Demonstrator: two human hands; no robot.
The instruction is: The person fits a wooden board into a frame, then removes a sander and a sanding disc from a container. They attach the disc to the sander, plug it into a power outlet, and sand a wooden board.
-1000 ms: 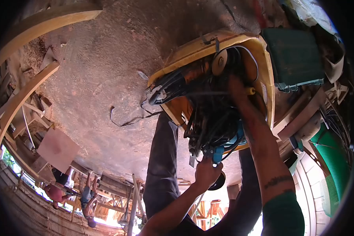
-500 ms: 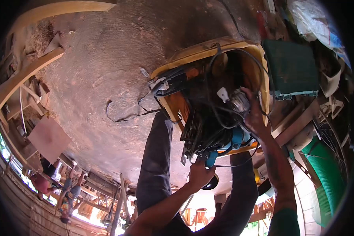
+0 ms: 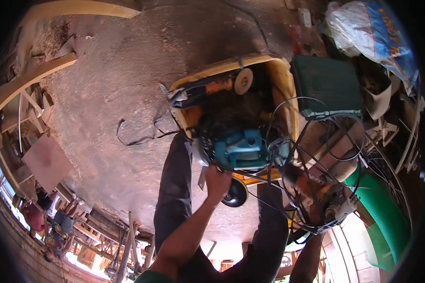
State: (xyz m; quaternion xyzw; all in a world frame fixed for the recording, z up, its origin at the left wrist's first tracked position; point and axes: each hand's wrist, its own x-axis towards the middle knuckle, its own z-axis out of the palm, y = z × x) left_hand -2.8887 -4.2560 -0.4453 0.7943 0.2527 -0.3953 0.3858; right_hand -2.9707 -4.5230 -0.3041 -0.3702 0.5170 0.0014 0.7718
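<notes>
- Two hands in play. Left hand [image 3: 218,181], lower middle of the frame: fingers curled in against the bottom-left corner of the teal power tool [image 3: 241,148]. Fingertips are hidden, so can't tell if it's really gripping.
- Right hand [image 3: 315,217], lower right, is mostly buried behind cables [image 3: 300,195] and the orange-and-silver tool [image 3: 333,195] it's holding, outside the bin. Can't see the finger placement.
- One teal tool, dead centre, over the near side of one yellow bin [image 3: 293,94]. The bin's middle is too dark to read.
- Second orange tool [image 3: 219,85] lies in the bin, one tan disc [image 3: 243,81] by its end.
- One round black pad [image 3: 236,194] just beside the left hand, partly covered.
- Cables: too tangled to count.
- One dark green case [image 3: 326,82], upper right.
- Two people, lower left, small and blurry.
</notes>
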